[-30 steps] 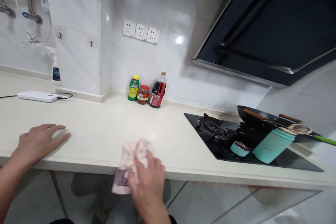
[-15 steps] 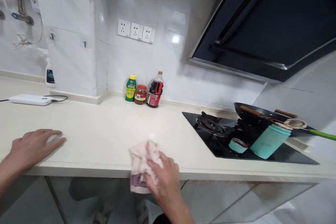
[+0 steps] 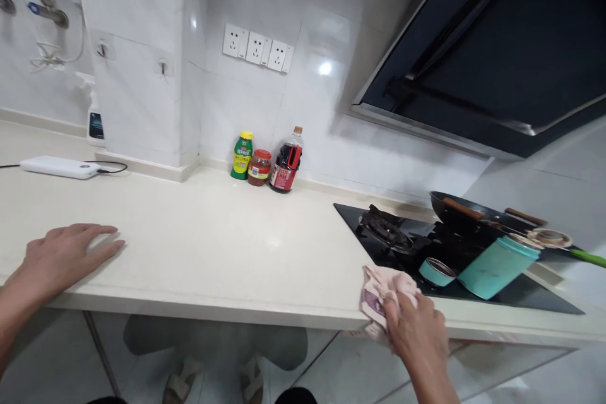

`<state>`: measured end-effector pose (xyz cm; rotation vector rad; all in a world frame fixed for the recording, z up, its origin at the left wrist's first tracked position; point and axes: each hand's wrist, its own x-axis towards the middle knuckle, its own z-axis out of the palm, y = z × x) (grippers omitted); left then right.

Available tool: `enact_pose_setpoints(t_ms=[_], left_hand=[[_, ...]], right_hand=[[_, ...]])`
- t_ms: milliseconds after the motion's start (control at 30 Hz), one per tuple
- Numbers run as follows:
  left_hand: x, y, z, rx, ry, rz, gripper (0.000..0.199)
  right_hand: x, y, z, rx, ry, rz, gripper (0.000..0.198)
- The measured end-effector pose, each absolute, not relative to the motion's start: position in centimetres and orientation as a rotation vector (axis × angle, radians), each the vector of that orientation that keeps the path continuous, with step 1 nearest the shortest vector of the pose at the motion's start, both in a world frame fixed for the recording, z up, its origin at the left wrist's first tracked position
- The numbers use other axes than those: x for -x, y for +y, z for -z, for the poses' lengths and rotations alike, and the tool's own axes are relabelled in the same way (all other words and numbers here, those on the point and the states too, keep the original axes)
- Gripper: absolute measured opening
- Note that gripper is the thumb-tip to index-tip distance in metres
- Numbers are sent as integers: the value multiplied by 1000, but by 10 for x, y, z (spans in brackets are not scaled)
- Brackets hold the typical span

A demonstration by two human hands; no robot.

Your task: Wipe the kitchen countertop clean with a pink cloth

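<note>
A crumpled pale pink cloth (image 3: 386, 284) with a purple patch lies under my right hand (image 3: 419, 325), whose fingers grip it at the counter's front edge. Part of the cloth hangs over that edge, close to the stove's near left corner. My left hand (image 3: 64, 259) rests on the white countertop (image 3: 213, 246) at the left, fingers stretched and thumb apart, with nothing in it. Just beyond the cloth stand a small teal cup-like lid (image 3: 436, 272) and a tilted-looking teal canister (image 3: 499, 266) on the black gas stove (image 3: 525, 293).
Against the wall stand a green bottle (image 3: 242, 156), a red-lidded jar (image 3: 259, 168) and a dark sauce bottle (image 3: 286, 161). A wok (image 3: 454, 208) sits on the far burner under the range hood (image 3: 497, 44). A white power bank (image 3: 59, 167) and spray bottle (image 3: 95, 117) are at left.
My right hand has moved the cloth rightward along the counter's front edge, up to the stove's corner. My left hand stays in place on the counter. The view has shifted slightly.
</note>
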<state>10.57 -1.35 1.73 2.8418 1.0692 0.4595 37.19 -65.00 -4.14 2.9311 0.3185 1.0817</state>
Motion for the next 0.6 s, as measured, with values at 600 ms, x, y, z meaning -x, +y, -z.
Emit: enact_pose_setpoints(t_ms=[600], left_hand=[[-103,-25,-33,-2810,1201,-363,65]], right_hand=[[-219,-357,-33,-2816,1916,-601,32]])
